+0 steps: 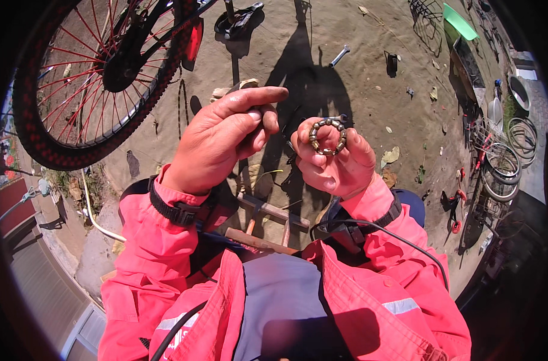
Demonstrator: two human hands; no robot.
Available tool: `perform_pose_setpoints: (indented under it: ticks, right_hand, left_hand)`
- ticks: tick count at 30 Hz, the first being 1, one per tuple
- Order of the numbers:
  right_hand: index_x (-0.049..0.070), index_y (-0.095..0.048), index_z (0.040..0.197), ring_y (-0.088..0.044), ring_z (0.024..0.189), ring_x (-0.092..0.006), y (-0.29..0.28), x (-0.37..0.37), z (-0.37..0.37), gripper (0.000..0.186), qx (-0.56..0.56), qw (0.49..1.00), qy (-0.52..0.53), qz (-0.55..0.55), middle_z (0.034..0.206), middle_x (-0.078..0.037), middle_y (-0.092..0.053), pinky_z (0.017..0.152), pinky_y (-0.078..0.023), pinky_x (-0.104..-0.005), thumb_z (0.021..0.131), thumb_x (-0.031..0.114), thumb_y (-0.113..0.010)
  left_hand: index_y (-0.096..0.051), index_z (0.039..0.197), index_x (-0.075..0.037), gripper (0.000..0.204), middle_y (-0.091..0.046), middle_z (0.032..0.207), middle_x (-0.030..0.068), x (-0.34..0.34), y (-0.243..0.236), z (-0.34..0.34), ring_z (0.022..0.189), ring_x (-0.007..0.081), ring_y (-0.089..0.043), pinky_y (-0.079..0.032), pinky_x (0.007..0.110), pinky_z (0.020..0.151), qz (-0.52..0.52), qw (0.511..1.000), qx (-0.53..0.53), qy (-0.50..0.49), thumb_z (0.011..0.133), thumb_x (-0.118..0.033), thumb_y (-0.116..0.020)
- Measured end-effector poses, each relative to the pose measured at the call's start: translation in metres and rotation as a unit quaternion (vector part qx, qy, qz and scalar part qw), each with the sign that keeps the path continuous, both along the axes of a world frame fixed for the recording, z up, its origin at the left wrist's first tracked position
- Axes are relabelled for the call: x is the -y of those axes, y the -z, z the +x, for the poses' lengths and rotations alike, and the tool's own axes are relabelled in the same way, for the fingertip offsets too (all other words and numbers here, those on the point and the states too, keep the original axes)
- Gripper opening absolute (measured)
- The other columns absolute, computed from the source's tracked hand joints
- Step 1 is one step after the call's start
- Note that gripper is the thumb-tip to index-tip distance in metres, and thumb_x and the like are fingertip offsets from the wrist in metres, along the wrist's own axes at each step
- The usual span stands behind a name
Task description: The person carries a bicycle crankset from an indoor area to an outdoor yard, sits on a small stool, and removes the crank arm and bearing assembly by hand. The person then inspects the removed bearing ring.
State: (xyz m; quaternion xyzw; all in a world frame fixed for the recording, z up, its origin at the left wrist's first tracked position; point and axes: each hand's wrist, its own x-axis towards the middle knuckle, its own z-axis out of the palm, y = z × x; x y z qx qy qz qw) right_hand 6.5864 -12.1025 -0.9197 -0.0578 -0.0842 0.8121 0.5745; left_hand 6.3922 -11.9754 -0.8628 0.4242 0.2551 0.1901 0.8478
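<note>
The fingers of the right hand (pixel 337 159) are pinching a small ring of metal balls (pixel 314 133), holding it upright above the ground with its open middle facing the wearer. The left hand (pixel 220 138) is hovering just beside it, apart from the ring; its forefinger is pointing out straight while the thumb is pressing on the curled fingers, and I cannot tell whether anything is sitting between them. Just behind the ring a small wrench end (pixel 344 118) is showing, mostly hidden.

Black straps (pixel 174 207) are circling both wrists over the sleeves of a pinkish-red jacket (pixel 370 283). Below the hands, a wooden frame (pixel 274 212) is standing near the knees. Beyond the hands, another wrench (pixel 340 56) is lying on the bare ground (pixel 370 78), beside the wearer's shadow. A dry leaf (pixel 390 156) is resting to the right of the right hand.

Toward the ground's far left corner, a bicycle wheel (pixel 118 72) with red spokes is standing. By the far right corner a green plastic piece (pixel 460 21) is lying, and along the right edge metal hoops (pixel 501 191) are lying near a pale basin (pixel 518 91). A pale hose (pixel 92 215) is running along the left edge.
</note>
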Motion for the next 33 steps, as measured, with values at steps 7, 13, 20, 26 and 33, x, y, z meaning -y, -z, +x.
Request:
perform_pose_setpoints:
  ticks: [7, 13, 20, 26, 33]
  right_hand:
    - [-0.005, -0.047, 0.126, -0.052, 0.065, -0.0129, -0.001, -0.001, 0.006, 0.059, 0.014, 0.999, 0.022, -0.02, 0.093, -0.006, -0.048, 0.052, -0.048, -0.0221, 0.097, 0.045, -0.059]
    - [-0.002, -0.051, 0.124, -0.053, 0.072, -0.0167, -0.002, -0.005, 0.005, 0.057, 0.055, 0.995, 0.069, -0.04, 0.094, -0.007, -0.049, 0.06, -0.047, -0.026, 0.098, 0.048, -0.057]
    - [0.0, -0.058, 0.125, -0.064, 0.101, -0.0279, 0.005, -0.017, 0.011, 0.048, 0.031, 0.99, 0.135, -0.041, 0.109, -0.012, -0.065, 0.092, -0.054, -0.04, 0.099, 0.04, -0.057]
    - [0.002, -0.057, 0.122, -0.057, 0.109, -0.0286, 0.01, -0.016, 0.018, 0.047, 0.092, 0.983, 0.149, -0.049, 0.11, -0.012, -0.057, 0.097, -0.054, -0.0421, 0.1, 0.043, -0.055]
    - [0.002, -0.056, 0.125, -0.058, 0.108, -0.0275, 0.011, -0.014, 0.021, 0.049, 0.117, 0.981, 0.149, -0.046, 0.112, -0.012, -0.056, 0.094, -0.055, -0.0399, 0.1, 0.044, -0.054]
  left_hand:
    - [-0.054, 0.135, -0.001, 0.036, -0.063, 0.095, 0.0008, 0.002, 0.01, 0.001, 0.074, 0.0044, -0.052, -0.04, 0.017, 0.059, -0.04, 0.998, -0.022, -0.032, 0.104, -0.018, -0.052]
    - [-0.06, 0.126, -0.003, 0.028, -0.062, 0.09, -0.0011, 0.005, 0.021, 0.005, 0.072, 0.0037, -0.053, -0.041, 0.017, 0.059, -0.007, 0.985, -0.127, -0.113, 0.104, -0.02, -0.053]
    - [-0.062, 0.12, 0.0, 0.026, -0.061, 0.091, 0.0003, 0.014, 0.027, 0.009, 0.074, 0.005, -0.055, -0.044, 0.019, 0.064, 0.102, 0.972, -0.197, -0.078, 0.102, -0.017, -0.054]
    - [-0.06, 0.125, 0.003, 0.032, -0.062, 0.094, 0.0011, 0.009, 0.029, 0.005, 0.076, 0.0045, -0.056, -0.043, 0.018, 0.062, 0.061, 0.974, -0.213, -0.053, 0.098, -0.012, -0.054]
    - [-0.059, 0.128, 0.004, 0.035, -0.062, 0.092, 0.0005, 0.007, 0.021, 0.008, 0.074, 0.0041, -0.056, -0.041, 0.018, 0.06, 0.003, 0.983, -0.173, -0.064, 0.096, -0.01, -0.051]
